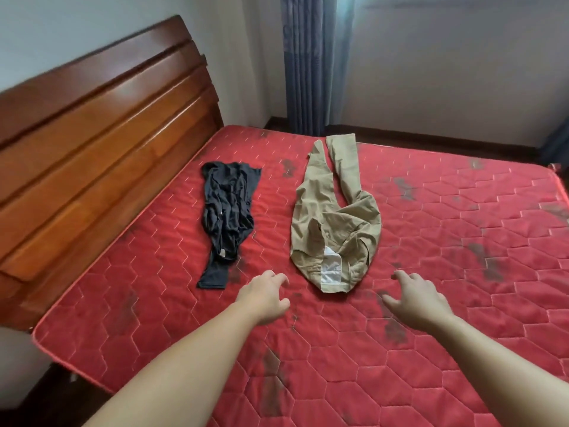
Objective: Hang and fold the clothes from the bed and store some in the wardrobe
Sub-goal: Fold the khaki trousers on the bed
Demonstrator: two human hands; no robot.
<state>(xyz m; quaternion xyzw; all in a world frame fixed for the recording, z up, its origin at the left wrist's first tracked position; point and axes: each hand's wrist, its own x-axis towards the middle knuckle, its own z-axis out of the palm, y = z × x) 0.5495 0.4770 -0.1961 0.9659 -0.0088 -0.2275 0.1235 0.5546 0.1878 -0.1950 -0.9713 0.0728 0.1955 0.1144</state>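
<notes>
Colours and patterns on the bed

A red mattress [431, 241] quilted in pale hexagons and marked with dark smudges is shown; 1 black garment [226, 211], 1 khaki pair of trousers [332, 223], a reddish-brown headboard [101, 143], blue-grey curtains [304, 63].

Both hands — left hand [265, 295], right hand [415, 298] — reach empty toward khaki trousers [334, 220].

The mattress [431, 241] is red quilted cloth with stitched hexagons and dull dark smudges. The headboard [101, 143] is reddish-brown wood, polished to a gloss. The trousers [332, 217] are matt tan woven cloth with a white lining; the black garment [226, 211] is thin, limp, crumpled cloth. The curtain [308, 63] is pleated grey-blue cloth.
</notes>
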